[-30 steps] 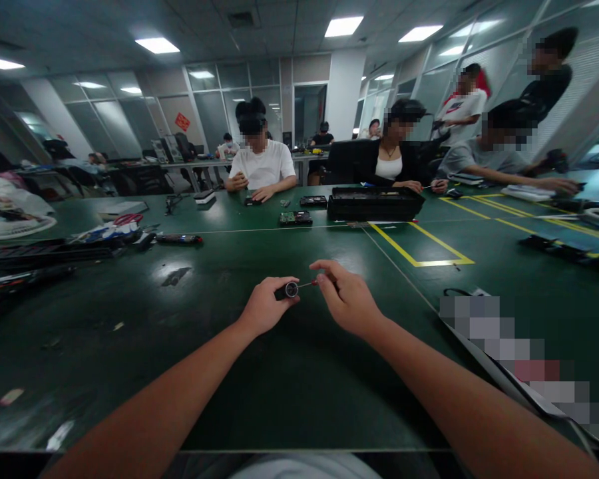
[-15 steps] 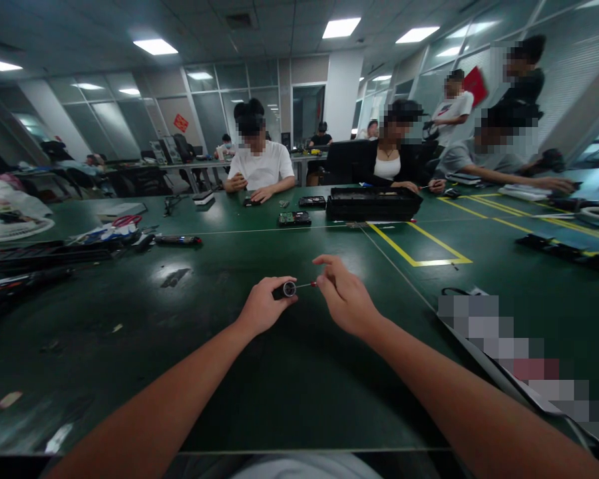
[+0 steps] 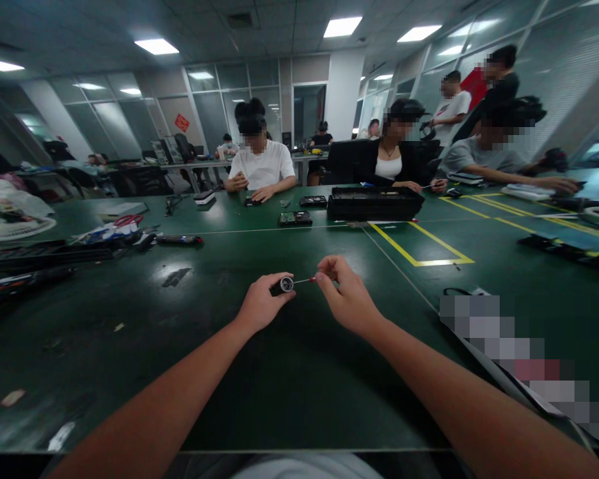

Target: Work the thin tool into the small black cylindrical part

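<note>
My left hand is wrapped round a small black cylindrical part, whose round end with a pale ring faces me. Its exact kind I cannot make out. A screwdriver with a thin metal shaft and a red piece by the handle runs sideways between my hands. Its tip meets the right side of the black part. My right hand pinches the screwdriver by the red end, between thumb and fingers; the rest of the handle is hidden by the hand. Both hands are above the green table.
A black housing and a circuit board piece lie across the table. Tools, including another screwdriver, lie at the left. A sheet in a sleeve is at the right. Several people sit opposite, one in a white shirt.
The right hand's raised fingers have curled in toward the thumb on the screwdriver. The black part and left hand have shifted very slightly left and up.
</note>
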Available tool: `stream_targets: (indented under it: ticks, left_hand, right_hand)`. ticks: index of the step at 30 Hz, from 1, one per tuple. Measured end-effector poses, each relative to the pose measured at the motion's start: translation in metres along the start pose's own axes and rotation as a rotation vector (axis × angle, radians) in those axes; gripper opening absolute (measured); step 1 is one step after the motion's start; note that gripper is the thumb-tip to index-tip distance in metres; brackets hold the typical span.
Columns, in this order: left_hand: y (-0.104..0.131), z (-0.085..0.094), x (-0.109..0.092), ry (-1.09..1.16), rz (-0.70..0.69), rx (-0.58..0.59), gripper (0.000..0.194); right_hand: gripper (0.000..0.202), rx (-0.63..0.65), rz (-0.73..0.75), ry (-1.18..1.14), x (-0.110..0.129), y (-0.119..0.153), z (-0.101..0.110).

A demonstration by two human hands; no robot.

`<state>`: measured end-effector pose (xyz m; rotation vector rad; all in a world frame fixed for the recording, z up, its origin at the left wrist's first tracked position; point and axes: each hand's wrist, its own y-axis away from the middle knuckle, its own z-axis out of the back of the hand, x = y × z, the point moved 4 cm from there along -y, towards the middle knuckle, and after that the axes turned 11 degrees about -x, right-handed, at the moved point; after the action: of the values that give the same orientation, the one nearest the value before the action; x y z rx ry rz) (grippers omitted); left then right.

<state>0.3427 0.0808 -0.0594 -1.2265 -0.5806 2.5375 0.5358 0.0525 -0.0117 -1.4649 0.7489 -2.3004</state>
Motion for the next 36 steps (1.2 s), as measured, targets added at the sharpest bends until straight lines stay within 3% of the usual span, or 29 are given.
stream_targets:
  ticks: [3, 7, 9, 16, 30, 36]
  left_hand:
    - [0.0, 0.001, -0.005, 0.0, -0.036, 0.018, 0.038]
    - [0.0, 0.003, -0.016, -0.004, -0.139, 0.047, 0.038]
    - [-0.001, 0.004, -0.017, -0.017, -0.145, 0.041, 0.037]
    - [-0.001, 0.006, -0.015, -0.029, -0.106, 0.034, 0.038]
    - [-0.001, 0.003, -0.014, -0.079, -0.139, 0.05, 0.037]
    - [-0.001, 0.001, -0.015, -0.11, -0.156, 0.085, 0.037]
  right_hand:
    - [0.018, -0.068, -0.148, -0.163, -0.012, -0.004, -0.002]
    - [0.03, -0.213, -0.452, -0.475, -0.037, -0.006, -0.006]
    - [0.028, -0.259, -0.507, -0.539, -0.043, -0.006, -0.006]
    - [0.027, -0.262, -0.341, -0.395, -0.032, -0.005, -0.001]
    - [0.021, -0.132, 0.061, 0.038, -0.005, 0.0, 0.005]
    - [0.018, -0.07, 0.115, 0.126, 0.0, -0.001, 0.003]
